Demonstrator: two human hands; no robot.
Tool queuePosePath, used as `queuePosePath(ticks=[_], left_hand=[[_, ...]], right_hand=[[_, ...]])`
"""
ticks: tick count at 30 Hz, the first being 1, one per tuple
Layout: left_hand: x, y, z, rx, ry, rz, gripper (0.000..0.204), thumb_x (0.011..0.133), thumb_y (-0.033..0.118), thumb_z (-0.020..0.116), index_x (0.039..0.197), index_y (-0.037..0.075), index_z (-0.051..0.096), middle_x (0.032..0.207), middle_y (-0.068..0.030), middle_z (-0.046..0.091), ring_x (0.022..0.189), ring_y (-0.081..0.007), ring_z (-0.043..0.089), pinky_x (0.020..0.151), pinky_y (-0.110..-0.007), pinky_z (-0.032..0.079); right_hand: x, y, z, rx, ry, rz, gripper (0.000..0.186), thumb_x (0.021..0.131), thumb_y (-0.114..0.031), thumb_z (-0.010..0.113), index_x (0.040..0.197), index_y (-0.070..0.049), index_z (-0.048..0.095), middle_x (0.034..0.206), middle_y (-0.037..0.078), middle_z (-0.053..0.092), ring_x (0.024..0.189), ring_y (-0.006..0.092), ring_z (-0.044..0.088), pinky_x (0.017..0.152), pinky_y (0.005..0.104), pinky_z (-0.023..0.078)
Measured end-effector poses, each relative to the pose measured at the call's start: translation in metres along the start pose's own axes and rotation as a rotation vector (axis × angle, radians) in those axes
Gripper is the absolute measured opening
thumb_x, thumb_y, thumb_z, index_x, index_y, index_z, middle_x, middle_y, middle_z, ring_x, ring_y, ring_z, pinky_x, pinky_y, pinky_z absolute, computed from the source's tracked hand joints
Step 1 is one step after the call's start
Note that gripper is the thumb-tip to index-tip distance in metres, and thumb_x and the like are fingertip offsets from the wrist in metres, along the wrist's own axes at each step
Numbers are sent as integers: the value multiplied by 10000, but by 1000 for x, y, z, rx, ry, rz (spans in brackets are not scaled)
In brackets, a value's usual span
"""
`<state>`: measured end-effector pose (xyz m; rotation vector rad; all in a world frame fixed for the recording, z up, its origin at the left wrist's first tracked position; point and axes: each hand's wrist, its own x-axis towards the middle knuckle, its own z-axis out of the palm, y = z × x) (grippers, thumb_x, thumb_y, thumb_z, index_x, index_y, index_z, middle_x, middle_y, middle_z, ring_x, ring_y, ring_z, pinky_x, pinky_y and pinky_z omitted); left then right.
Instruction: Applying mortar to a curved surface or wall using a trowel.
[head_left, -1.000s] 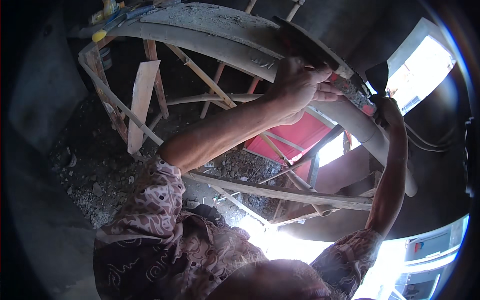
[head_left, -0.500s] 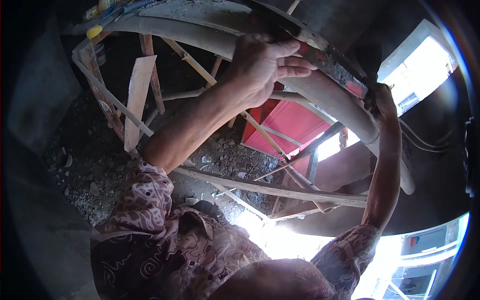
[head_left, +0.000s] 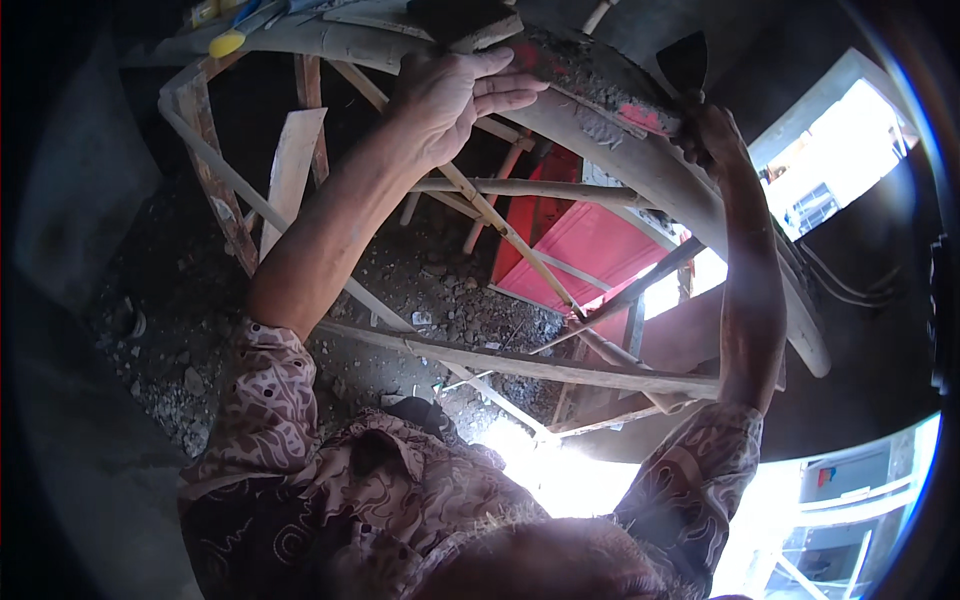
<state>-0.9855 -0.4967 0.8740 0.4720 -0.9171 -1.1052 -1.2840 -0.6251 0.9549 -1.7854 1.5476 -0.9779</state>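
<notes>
Rough timber poles [head_left: 520,365] and planks cross as scaffolding over a gravel-strewn floor [head_left: 160,390] of grey rubble. A red panel [head_left: 590,250] leans below. Harsh daylight pours through an opening [head_left: 835,160] at right, while the surrounding concrete walls sit in deep shadow.

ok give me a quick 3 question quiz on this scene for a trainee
1. True or false: the left hand is closed in a fist.
2. What does the right hand grip? A) dark-bladed trowel B) hammer C) saw
3. Fill in: the panel on the ground below the wooden slats is coloured ____.

Key: 1 false, its fingers are spread open by the long curved grey beam. 2 A. 3 red.
</notes>
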Motion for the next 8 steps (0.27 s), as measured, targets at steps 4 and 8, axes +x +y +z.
queuePosePath(ticks=[4, 8], left_hand=[[-8, 5, -10, 21, -27, -67, 175, 954, 60, 601, 1050, -83, 571, 1028, -205, 622, 969, -366, 705, 906, -429, 605], [-1, 6, -5, 41, 1, -60, 168, 952, 60, 603, 1047, -76, 572, 1031, -204, 627, 960, -366, 708, 899, -418, 608]], right_hand=[[-14, 1, -4, 90, -56, -22, 313, 948, -321, 590, 809, -44, 635, 591, 69, 603, 405, 115, 485, 365, 281, 362], [-9, 8, -9, 65, -91, -31, 305, 942, -321, 600, 843, -35, 631, 603, 74, 606, 455, 127, 549, 387, 286, 422]])
